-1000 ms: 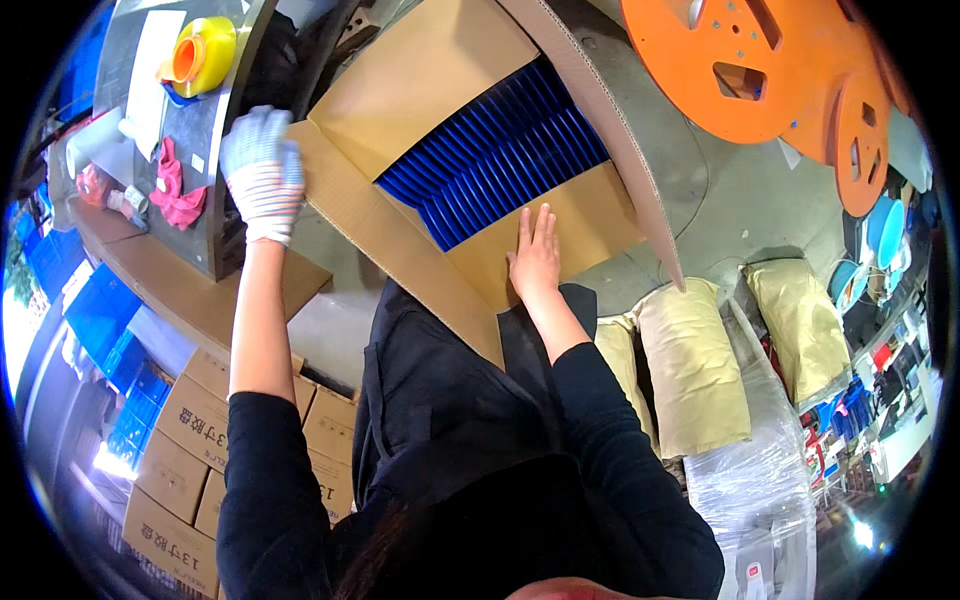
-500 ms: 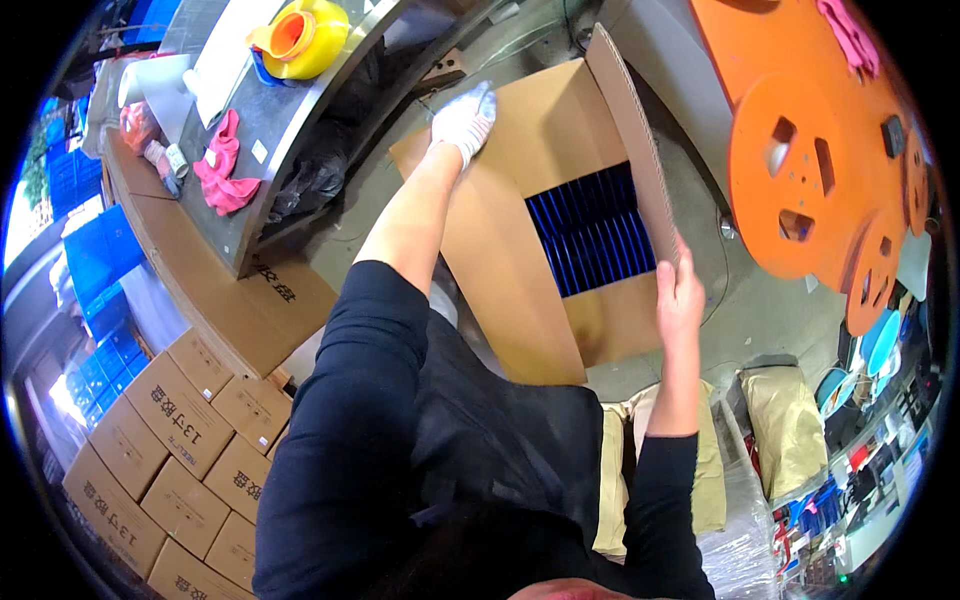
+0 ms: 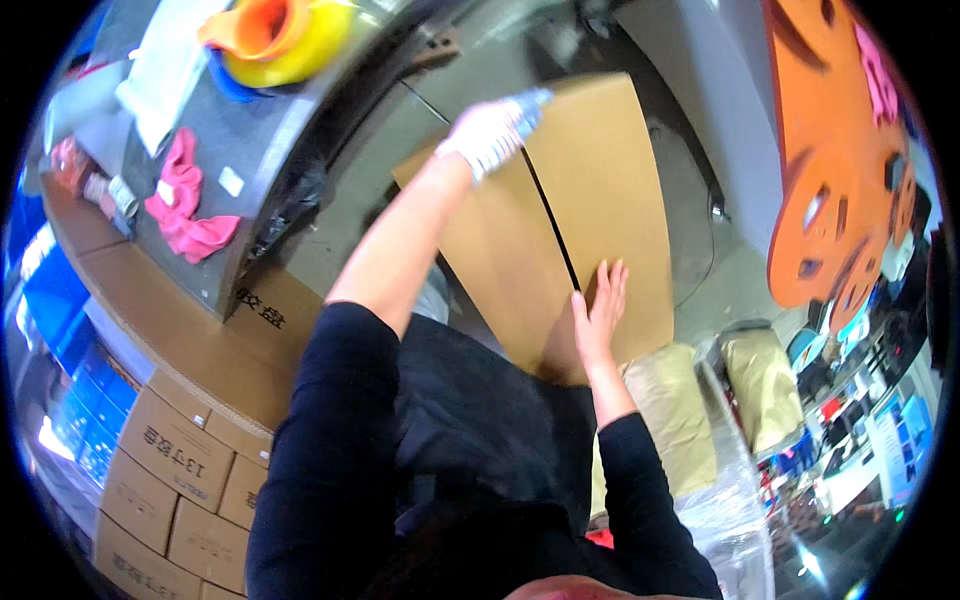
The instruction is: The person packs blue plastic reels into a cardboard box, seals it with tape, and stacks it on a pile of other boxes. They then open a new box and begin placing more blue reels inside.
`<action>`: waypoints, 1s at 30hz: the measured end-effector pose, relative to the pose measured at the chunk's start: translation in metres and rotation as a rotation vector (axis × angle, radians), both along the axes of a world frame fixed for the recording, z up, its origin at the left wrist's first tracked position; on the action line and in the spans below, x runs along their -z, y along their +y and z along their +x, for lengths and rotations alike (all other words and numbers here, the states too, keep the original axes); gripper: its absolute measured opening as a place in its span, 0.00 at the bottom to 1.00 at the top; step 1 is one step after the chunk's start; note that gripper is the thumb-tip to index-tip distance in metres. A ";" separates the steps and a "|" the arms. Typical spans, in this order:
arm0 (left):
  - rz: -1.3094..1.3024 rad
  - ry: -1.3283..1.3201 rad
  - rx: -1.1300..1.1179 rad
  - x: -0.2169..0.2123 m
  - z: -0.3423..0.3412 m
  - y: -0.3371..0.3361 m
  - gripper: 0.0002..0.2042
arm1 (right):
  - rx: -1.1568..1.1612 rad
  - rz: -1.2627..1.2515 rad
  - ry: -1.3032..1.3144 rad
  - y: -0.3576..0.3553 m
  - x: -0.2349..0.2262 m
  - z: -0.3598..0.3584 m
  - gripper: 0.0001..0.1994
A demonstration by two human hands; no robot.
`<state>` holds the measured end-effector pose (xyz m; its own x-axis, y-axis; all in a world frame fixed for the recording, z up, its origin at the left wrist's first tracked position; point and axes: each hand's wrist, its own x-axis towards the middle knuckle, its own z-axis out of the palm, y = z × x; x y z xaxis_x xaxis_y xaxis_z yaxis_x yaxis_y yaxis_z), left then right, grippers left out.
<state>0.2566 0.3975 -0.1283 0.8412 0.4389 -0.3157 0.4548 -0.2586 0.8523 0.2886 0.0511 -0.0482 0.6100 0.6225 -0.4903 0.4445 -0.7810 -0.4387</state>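
In front of me a brown cardboard box (image 3: 615, 190) has its two long top flaps folded over. A narrow dark gap runs between them, and the dark blue contents are hidden. My left hand (image 3: 493, 132), in a white glove with grey-blue fingertips, reaches over the far end of the box near the gap. It is slightly blurred, its fingers stretched out; whether it presses on the cardboard I cannot tell. My bare right hand (image 3: 600, 312) rests on the near part of the right flap beside the gap, fingers extended and holding nothing.
At left, a grey table (image 3: 212, 275) bears pink cloths (image 3: 185, 205) and a yellow-and-orange container (image 3: 285, 45). Stacked cartons (image 3: 165, 470) stand lower left. Orange discs with cutouts (image 3: 815, 230) are at right. Tan packages (image 3: 670, 410) lie near my right arm.
The right flap has come down from upright, covering the opening and the blue contents. My right hand moved left onto the flap; my left hand shifted slightly right over the box.
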 end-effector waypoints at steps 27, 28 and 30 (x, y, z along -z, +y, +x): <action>0.397 0.225 -0.114 0.007 0.004 -0.019 0.20 | 0.216 0.528 1.069 0.315 -0.122 0.049 0.39; 0.354 0.216 -0.108 0.002 -0.001 -0.019 0.20 | 0.425 0.570 1.129 0.273 -0.123 0.057 0.39; 0.288 0.221 -0.097 -0.003 -0.011 -0.014 0.21 | 0.790 0.642 0.947 0.208 -0.124 0.050 0.40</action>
